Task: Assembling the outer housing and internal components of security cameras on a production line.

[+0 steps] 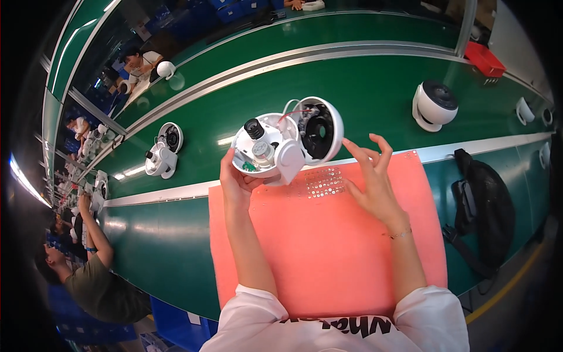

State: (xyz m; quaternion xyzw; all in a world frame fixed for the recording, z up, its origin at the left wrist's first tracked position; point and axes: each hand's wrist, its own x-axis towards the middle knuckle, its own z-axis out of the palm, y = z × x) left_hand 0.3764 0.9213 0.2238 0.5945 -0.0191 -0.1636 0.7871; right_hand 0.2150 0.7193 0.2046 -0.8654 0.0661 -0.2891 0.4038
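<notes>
My left hand [236, 183] is closed on the lower left edge of an opened white round device [288, 155], thumb on its rim. Inside the left half stand a black lens-like cylinder [254, 128] and a silver round part [262, 151]. A red wire and a pale one run to the right half [321, 130], a white shell with a black ring inside. My right hand [375, 186] is open, fingers spread. One fingertip is at the right shell's rim; whether it touches I cannot tell. Below lie several rows of small screws [324, 183] on a pink mat [328, 252].
On the green bench stand another opened device [164, 154] at left and a closed white-and-black one [434, 105] at right. A red bin [485, 60] is at the far right. A black bag [489, 211] lies right of the mat. Co-workers [97, 276] sit at left.
</notes>
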